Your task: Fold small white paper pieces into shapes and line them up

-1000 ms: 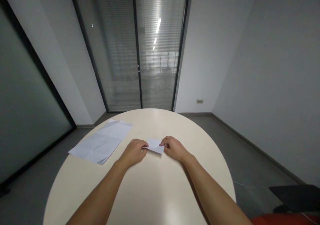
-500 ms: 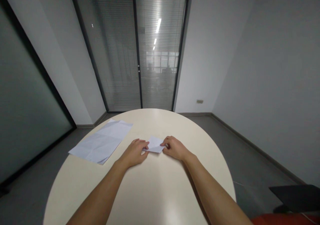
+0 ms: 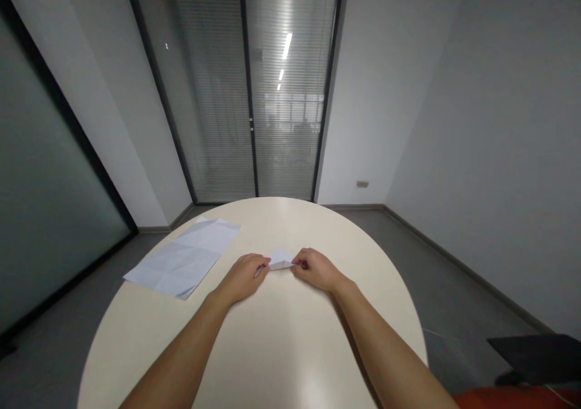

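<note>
Left grip (image 3: 245,276) and right grip (image 3: 318,270) both got the little folded paper (image 3: 281,258) pinched, ends kinda hidden; surface (image 3: 272,330) edge's well away.

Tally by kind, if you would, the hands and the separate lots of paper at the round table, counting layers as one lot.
Hands (left hand, right hand): 2
Small folded white paper, between them: 1
Large creased white paper: 1
Total: 4
</note>
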`<state>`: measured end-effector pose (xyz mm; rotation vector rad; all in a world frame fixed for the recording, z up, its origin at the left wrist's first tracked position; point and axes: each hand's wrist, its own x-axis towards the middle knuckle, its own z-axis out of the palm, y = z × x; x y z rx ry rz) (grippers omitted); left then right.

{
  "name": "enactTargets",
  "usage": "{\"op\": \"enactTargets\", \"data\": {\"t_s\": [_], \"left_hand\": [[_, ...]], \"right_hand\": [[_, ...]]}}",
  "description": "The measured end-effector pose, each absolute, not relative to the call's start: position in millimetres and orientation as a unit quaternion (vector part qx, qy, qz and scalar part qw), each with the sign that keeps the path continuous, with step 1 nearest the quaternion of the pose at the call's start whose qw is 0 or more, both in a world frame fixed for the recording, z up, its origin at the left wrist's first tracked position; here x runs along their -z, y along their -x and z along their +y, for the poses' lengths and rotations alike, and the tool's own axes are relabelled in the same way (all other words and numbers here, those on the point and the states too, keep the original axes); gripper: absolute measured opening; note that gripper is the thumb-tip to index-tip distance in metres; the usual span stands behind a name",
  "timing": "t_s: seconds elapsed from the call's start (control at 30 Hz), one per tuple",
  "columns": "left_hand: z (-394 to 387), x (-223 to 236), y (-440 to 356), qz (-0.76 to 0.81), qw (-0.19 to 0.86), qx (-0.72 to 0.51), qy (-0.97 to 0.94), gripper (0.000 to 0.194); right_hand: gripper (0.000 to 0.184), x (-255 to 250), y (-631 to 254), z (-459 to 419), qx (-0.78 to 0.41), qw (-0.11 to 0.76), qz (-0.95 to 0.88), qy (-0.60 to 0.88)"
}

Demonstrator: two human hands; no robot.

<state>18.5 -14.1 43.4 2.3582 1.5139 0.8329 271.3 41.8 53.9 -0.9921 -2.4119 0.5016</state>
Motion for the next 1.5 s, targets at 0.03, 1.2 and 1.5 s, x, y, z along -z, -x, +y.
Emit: {"op": "enactTargets", "data": {"t_s": [0.03,1.2,1.5], "left_hand": [[-13.9,-43.6,-18.7,0.515,0.111,-0.284,-0.801,0.030],[-9.3,-20.4,-23.6,0.478,0.063,-0.280,-0.830,0.020],[-12.0,-23.2,-27.3,0.486,0.057,-0.251,-0.835,0.043]], "right_hand": [[0.015,-54.0,-271.0,41.7,-0.183,0.240,-0.881,0.364],[0.023,-36.6,-266.0,43.2,-0.157,0.267,-0.908,0.283],[0.023,-42.5,-265.8,40.5,-0.167,0.250,-0.917,0.262]]}}
